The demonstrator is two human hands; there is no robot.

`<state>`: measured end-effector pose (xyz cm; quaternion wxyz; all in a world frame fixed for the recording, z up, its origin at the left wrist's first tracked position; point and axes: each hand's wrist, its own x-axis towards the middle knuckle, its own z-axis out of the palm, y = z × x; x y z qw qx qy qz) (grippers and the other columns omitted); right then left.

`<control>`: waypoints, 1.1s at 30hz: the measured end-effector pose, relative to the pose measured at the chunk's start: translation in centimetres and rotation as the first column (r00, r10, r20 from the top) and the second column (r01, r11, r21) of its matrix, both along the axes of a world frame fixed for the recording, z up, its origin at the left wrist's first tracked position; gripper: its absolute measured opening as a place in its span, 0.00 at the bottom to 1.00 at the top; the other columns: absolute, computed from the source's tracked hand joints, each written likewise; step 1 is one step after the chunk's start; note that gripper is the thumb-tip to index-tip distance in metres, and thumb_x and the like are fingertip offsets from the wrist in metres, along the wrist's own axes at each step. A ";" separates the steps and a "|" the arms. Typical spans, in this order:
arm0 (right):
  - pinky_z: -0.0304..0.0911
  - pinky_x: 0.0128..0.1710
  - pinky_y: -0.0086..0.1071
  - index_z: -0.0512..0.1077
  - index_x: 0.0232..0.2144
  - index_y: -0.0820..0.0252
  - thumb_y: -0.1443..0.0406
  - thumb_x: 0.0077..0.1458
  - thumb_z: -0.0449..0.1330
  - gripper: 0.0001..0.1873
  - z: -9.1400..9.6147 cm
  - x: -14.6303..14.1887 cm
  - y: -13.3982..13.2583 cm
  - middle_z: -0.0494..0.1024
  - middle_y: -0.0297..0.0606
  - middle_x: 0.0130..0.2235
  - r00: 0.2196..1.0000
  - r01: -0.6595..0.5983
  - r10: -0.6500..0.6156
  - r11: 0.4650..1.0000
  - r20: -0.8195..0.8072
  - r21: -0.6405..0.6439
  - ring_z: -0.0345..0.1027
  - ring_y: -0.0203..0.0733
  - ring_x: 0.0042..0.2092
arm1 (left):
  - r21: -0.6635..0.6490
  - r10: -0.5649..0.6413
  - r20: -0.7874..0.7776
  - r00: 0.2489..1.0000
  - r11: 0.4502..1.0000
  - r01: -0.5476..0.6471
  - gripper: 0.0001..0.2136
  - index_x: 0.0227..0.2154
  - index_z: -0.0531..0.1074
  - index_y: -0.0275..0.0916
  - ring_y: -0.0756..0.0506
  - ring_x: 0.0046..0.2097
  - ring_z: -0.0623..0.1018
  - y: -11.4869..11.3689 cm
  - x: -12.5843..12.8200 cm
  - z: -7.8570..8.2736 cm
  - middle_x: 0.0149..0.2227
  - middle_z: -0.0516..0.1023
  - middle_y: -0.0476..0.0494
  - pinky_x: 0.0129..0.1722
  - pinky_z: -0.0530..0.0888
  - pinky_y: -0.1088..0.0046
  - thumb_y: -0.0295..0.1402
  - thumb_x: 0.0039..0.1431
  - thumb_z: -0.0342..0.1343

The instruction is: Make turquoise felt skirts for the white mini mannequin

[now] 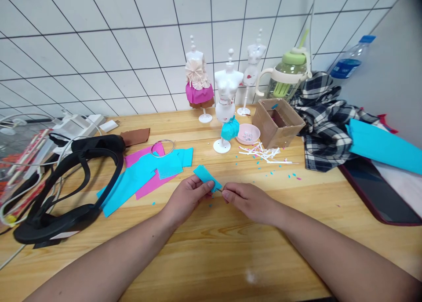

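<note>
My left hand [189,197] pinches a small folded piece of bright blue crepe paper [205,174] between thumb and fingers, just above the table. Close on its right, my right hand [245,198] is closed around something thin, with a slim tip reaching the paper's lower right corner; its kind is too small to make out. Behind the hands stands a white mini dress form [227,91] with a gathered blue paper piece [230,128] at its lower right. Blue and pink paper sheets [132,183] lie left of my left hand, with a wire ring [162,148] on top.
A pink bowl [248,134] of small bits and a cardboard box [278,124] stand behind white strips [260,152]. Two more dress forms [199,82] stand near the wall. A black headset frame [112,183] lies left; plaid cloth [323,130] and a dark tablet-like device [379,192] lie right.
</note>
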<state>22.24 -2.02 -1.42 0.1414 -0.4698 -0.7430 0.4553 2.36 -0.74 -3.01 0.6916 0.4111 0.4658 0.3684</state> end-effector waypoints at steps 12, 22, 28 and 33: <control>0.51 0.29 0.29 0.66 0.29 0.59 0.55 0.64 0.46 0.18 0.1 0.0 0.1 0.70 0.32 0.28 1.000 -0.020 0.020 1.000 -0.012 -0.007 0.62 0.36 0.31 | -0.015 -0.018 0.003 1.000 1.000 0.018 0.12 0.31 0.76 0.37 0.48 0.32 0.75 0.0 0.0 0.3 0.33 0.80 0.45 0.35 0.70 0.72 0.39 0.47 0.67; 0.52 0.29 0.28 0.68 0.30 0.59 0.56 0.64 0.47 0.18 0.1 0.2 0.2 0.70 0.31 0.27 0.999 -0.042 0.042 0.998 -0.020 -0.036 0.62 0.35 0.30 | -0.014 -0.033 -0.004 0.999 0.999 0.033 0.11 0.31 0.77 0.38 0.48 0.33 0.76 0.0 0.0 0.3 0.32 0.80 0.46 0.37 0.70 0.71 0.38 0.47 0.66; 0.51 0.28 0.28 0.69 0.30 0.59 0.56 0.63 0.48 0.17 0.1 0.3 0.3 0.70 0.31 0.27 0.999 -0.052 0.052 0.998 -0.009 -0.039 0.62 0.35 0.30 | -0.023 -0.033 -0.003 0.999 0.999 0.032 0.11 0.30 0.76 0.38 0.47 0.33 0.76 0.0 0.0 0.2 0.32 0.80 0.46 0.37 0.71 0.71 0.39 0.47 0.67; 0.51 0.27 0.28 0.66 0.28 0.59 0.56 0.64 0.46 0.18 0.2 0.3 0.2 0.70 0.31 0.27 0.999 -0.042 0.042 0.999 -0.009 -0.032 0.62 0.35 0.29 | -0.047 0.004 0.043 0.999 0.999 -0.002 0.11 0.31 0.76 0.37 0.50 0.32 0.74 0.0 0.1 0.4 0.30 0.78 0.48 0.36 0.70 0.74 0.37 0.47 0.67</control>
